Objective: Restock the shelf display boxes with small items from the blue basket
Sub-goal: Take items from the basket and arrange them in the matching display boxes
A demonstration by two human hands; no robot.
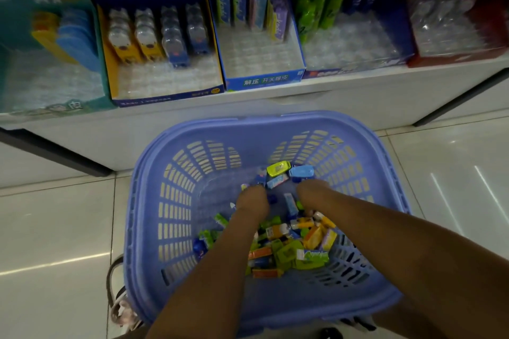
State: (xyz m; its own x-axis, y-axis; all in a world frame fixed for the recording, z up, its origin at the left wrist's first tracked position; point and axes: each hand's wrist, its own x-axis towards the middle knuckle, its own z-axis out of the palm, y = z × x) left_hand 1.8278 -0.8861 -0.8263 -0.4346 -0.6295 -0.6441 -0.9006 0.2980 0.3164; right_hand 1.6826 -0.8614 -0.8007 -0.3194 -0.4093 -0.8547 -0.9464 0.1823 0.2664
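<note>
- Blue slotted plastic basket (154,201) sits on the pale tiled floor (55,228), just before the white shelf (330,96).
- Small colourful packaged items (292,250) heaped in its near half.
- Left hand (252,199) and right hand (312,191) reach down among them; finger positions cannot be told.
- Cardboard display boxes (261,82) on the shelf, part-filled.

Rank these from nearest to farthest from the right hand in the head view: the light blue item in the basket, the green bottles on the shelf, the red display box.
From the right hand:
1. Light blue item, just beyond it in the basket.
2. Green bottles, on the shelf above.
3. Red display box, far right of the shelf.
</note>
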